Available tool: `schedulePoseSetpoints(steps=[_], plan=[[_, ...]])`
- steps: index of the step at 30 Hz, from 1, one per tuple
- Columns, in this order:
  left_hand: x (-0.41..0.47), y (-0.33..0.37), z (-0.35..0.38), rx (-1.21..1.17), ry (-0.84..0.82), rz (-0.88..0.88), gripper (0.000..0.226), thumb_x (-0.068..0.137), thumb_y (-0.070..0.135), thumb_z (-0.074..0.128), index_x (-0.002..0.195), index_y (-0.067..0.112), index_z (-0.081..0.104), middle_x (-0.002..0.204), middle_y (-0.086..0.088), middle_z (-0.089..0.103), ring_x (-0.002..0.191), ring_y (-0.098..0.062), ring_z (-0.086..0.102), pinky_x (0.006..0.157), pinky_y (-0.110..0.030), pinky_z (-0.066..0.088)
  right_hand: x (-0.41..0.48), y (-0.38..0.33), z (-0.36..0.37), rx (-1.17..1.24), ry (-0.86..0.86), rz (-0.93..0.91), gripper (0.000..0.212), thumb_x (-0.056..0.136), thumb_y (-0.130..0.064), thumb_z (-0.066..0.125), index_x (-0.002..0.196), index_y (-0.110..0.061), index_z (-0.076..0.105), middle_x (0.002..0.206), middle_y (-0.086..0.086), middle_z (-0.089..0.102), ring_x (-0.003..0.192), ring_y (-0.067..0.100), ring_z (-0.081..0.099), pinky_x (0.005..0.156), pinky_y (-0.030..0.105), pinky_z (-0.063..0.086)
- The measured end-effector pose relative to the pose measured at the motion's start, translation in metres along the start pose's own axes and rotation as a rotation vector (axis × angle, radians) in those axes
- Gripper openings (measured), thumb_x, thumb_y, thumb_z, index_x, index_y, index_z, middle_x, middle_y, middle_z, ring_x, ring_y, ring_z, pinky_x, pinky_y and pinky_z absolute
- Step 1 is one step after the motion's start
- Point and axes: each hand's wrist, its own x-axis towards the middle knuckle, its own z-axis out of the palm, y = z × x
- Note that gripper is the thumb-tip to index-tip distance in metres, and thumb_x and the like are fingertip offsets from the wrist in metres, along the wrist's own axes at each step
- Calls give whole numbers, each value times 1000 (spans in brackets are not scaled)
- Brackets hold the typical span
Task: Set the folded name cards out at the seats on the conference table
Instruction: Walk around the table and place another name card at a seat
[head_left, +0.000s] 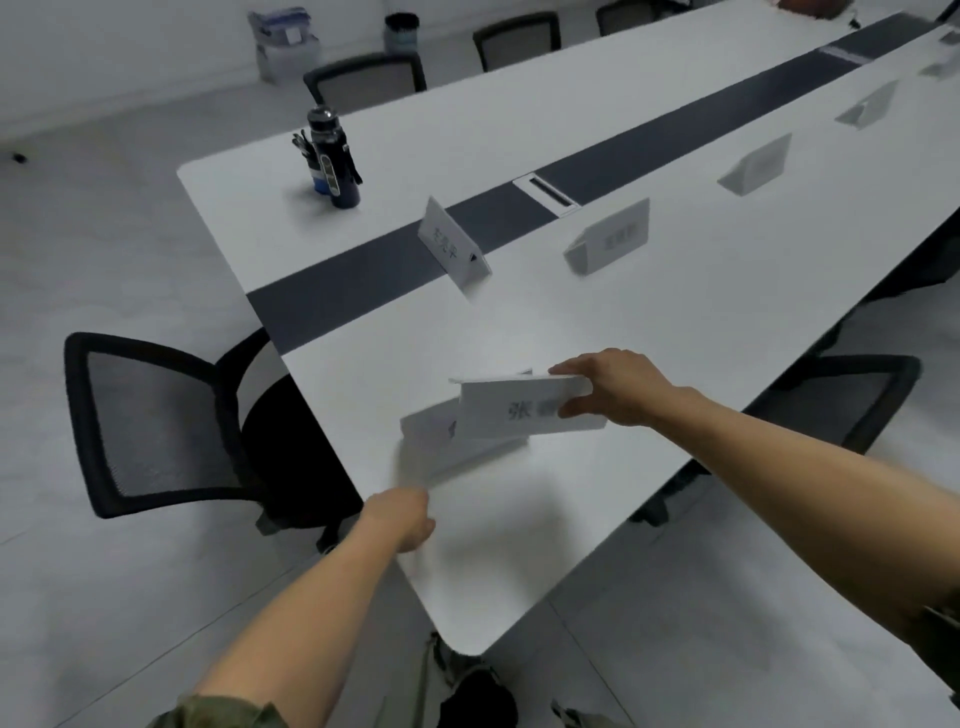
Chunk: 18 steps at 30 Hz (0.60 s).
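A row of folded name cards stands on the table (675, 322), running away along its right side, the nearest (608, 241) just right of the centre strip (389, 270) and another (454, 244) on the strip itself. Beyond them, near the far left corner, stands a bottle (332, 158). At the near end the right hand (610, 387) holds a card (524, 408) over what seems another card (431, 428), the left hand (402, 519) at the edge, a chair (171, 426) to its left.

"张" on held name card (524, 410)

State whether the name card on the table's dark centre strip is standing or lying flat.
Standing: the name card rests upright on its folded base, printed face raised above the dark strip.
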Motion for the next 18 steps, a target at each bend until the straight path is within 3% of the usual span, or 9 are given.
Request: schedulePoseSetpoints(steps=[4,7,11,15,18], plan=[[-34,55,-12,-14,121,19,40,97,38,42,130,16,49,133,-5,54,117,-26,53,88,-35,42,-75,42,-5,41,50,82,42,80,-52,69,119,-40,61,109,-9,67,99,18,59,82,38,50],[-55,114,-23,-33,214,70,39,97,37,46,130,17,53,132,-5,56,117,-26,54,94,-34,44,-138,81,-7,59,81,141,47,80,-53,69,124,-39,59,113,-9,65,103,19,57,85,38,49],[-73,195,-45,15,302,177,41,97,38,46,133,19,52,135,-8,54,120,-27,53,99,-36,45,-212,138,-14,79,120,225,36,80,-50,70,113,-36,64,112,-10,65,102,18,59,79,38,50],[-74,274,-75,76,350,290,42,97,39,46,134,21,51,134,-7,56,117,-27,56,96,-36,44,-272,192,-29,126,198,341,33,78,-51,71,109,-46,62,100,-17,65,95,13,59,67,30,39],[-69,343,-102,128,390,390,41,96,38,48,133,21,52,132,-6,57,116,-26,56,94,-35,44,-317,245,-39,145,250,454,32,77,-52,71,108,-47,63,97,-15,66,93,14,60,69,31,43]])
